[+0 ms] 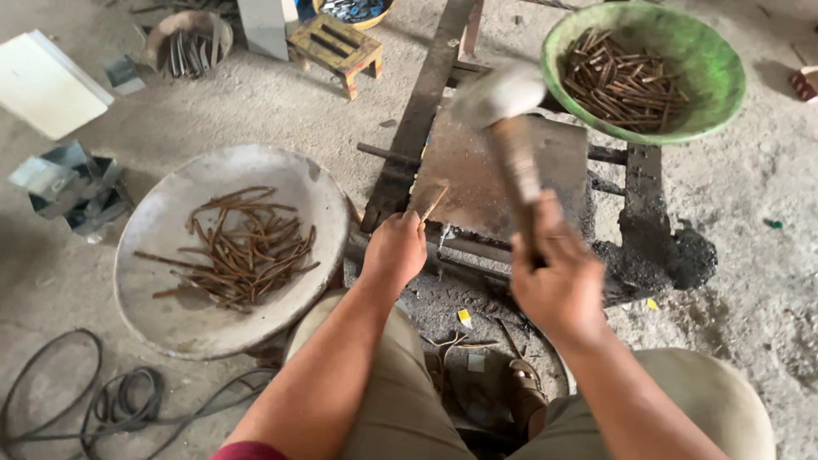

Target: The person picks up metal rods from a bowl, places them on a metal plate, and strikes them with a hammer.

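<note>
My left hand (394, 249) pinches a thin rusty nail (434, 204), its tip resting on a flat metal plate (477, 175). My right hand (558, 285) grips the wooden handle of a hammer (503, 106), whose blurred steel head hangs above the plate's far edge. A grey pan (170, 290) at my left holds several bent rusty nails (243, 251). A green bowl (720, 77) at the far right holds several straighter nails (622, 81).
The plate lies on a dark iron frame (417, 119). A small wooden stool (336, 47) and a round tin of metal strips (187, 43) stand behind. Black cable (119, 400) coils at lower left. Folded sheet metal (72, 183) lies left. My knees and sandalled feet are below.
</note>
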